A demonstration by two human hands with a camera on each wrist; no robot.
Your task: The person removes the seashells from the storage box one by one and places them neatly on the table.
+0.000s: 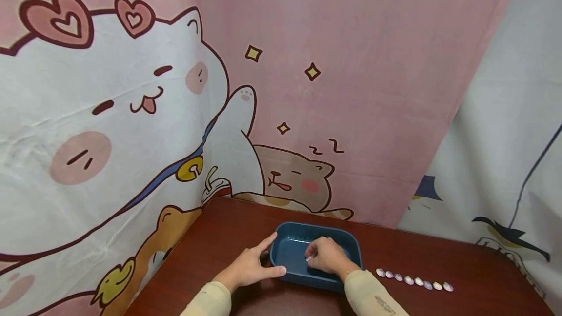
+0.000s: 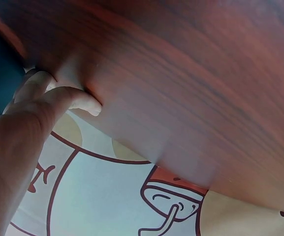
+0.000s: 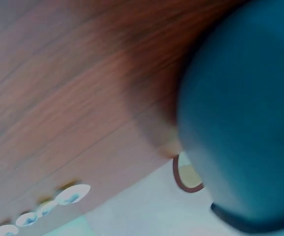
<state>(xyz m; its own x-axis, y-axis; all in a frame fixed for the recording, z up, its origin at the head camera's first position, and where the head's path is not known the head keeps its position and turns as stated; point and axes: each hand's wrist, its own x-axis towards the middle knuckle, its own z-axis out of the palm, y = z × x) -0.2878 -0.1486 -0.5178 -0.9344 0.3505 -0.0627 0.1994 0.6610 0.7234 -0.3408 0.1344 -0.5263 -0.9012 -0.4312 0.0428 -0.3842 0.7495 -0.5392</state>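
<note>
A dark blue rectangular tray [image 1: 298, 277] stands on the table. Against its left side rests my left hand [image 1: 251, 268], thumb at the near corner and forefinger stretched along the rim toward the far corner. In the left wrist view the fingers [image 2: 58, 101] of that hand lie beside the tray, low over the wood. My right hand [image 1: 328, 257] reaches down inside the tray and pinches a small white seashell [image 1: 308, 259], mostly hidden by the fingertips. Only the outer wall of the tray [image 3: 245, 118] shows in the right wrist view, not the hand.
Right of the tray, several white and purplish seashells [image 1: 408, 280] lie in a slanting row on the brown table [image 1: 237, 228]. Printed cloth [image 1: 360, 87] with cartoon animals hangs behind the table and along its left side.
</note>
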